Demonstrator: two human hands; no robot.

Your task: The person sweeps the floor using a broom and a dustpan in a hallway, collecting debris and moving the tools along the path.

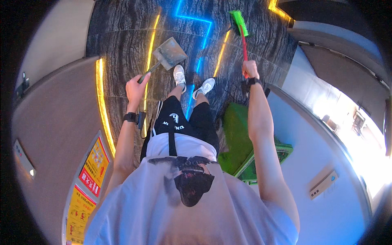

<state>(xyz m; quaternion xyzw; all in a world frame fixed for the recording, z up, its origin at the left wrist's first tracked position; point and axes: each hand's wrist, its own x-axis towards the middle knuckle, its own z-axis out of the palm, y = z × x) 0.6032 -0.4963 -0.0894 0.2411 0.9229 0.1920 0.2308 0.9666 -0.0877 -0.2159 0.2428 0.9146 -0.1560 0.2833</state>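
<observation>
Nearest below: pale T-shirt (183, 212) and black shorts (183, 120), two bare forearms reaching out from the lower edge, each with a dark wristband.

Left hand (136, 87) clenched round a dark handle; one grey metal dustpan (169, 53) at the far end of it, up and to the right of that grip, pan face tilted toward the camera, long axis slanting from the grip away toward the floor ahead. Held off the floor, as far as can be told.

Right hand (250, 69) closed round a red stick; one broom (241, 30) with a green brush head (239, 21) straight beyond that grip, slightly to its left, long axis nearly in line with the forearm. Whether the bristles touch the floor cannot be told.

Between the two grips and a little beyond: two white sneakers (192, 81), standing on the dark veined stone floor (122, 41).

Brush head well apart from the dustpan, to its right and farther off; right hand alone nearer the brush, left hand alone nearer the pan.

Farther: blue and yellow light strips in the floor. Below the right grip, beside the forearm, one green bin-like shape (241, 139). Below the left grip, yellow and red notices (92, 171) on a wall panel.
</observation>
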